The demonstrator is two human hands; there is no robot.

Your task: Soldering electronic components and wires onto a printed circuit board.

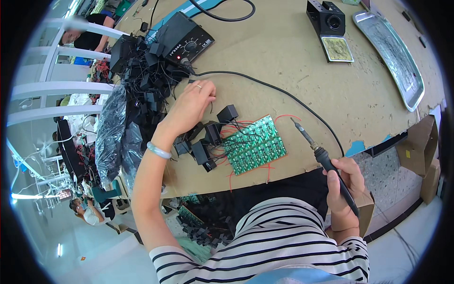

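Observation:
My right hand [344,183] is closed around the handle of a soldering iron [324,158], whose tip points up and left, apart from the green circuit board panel [257,146]. Red and black wires run from the board's left side to several small black boxes [201,151]. My left hand [193,102] reaches beyond those boxes, its fingers curled together beside a heap of black boxes with wires [149,71]. What its fingertips pinch, if anything, is too small to make out. A loose red wire [287,116] curves off the board's far right corner.
A black soldering station [184,40] with a dial stands behind the heap; its cable [279,87] arcs across the cardboard-covered table. At the far right are an iron stand with a yellow sponge [337,48] and a metal tray [392,57]. Plastic bags [111,135] hang at left.

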